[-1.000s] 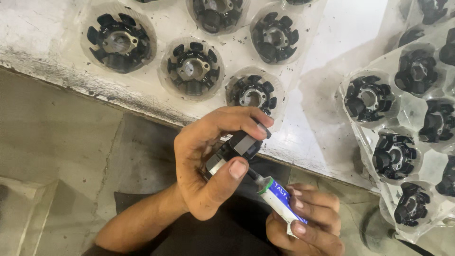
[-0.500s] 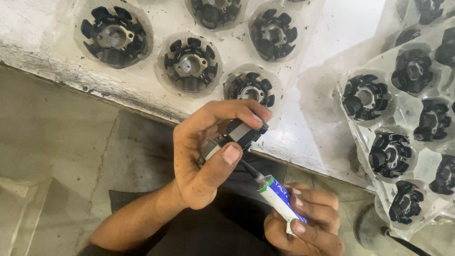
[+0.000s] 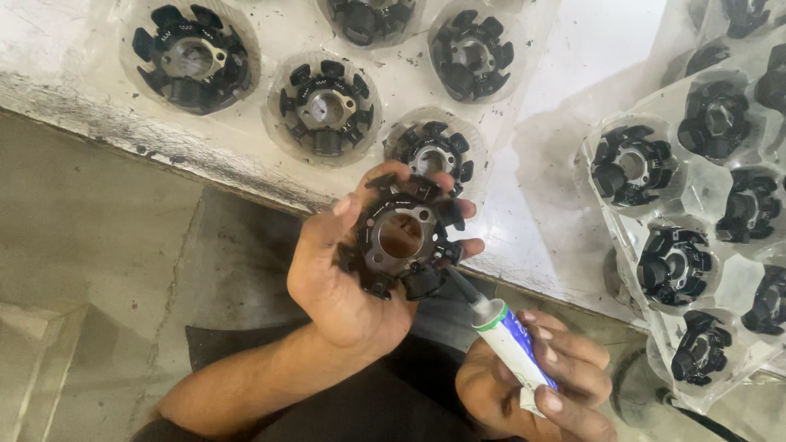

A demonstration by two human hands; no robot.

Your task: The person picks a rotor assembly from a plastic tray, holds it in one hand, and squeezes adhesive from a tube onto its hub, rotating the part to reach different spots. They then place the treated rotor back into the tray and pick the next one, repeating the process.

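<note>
My left hand holds a black star-shaped stator core with a round metal centre, its flat face turned up toward the camera. My right hand grips a white and blue glue tube just below and to the right of it. The tube's grey nozzle touches the core's lower right edge. Both hands are over the gap in front of the white table's edge.
Several more black cores sit in round clear plastic cups on the white table. A clear moulded tray at the right holds several cores in its pockets. A concrete floor lies below at the left.
My left hand has turned the core from edge-on to face up and lifted it a little. The glue tube stays in my right hand, nozzle still at the core.
</note>
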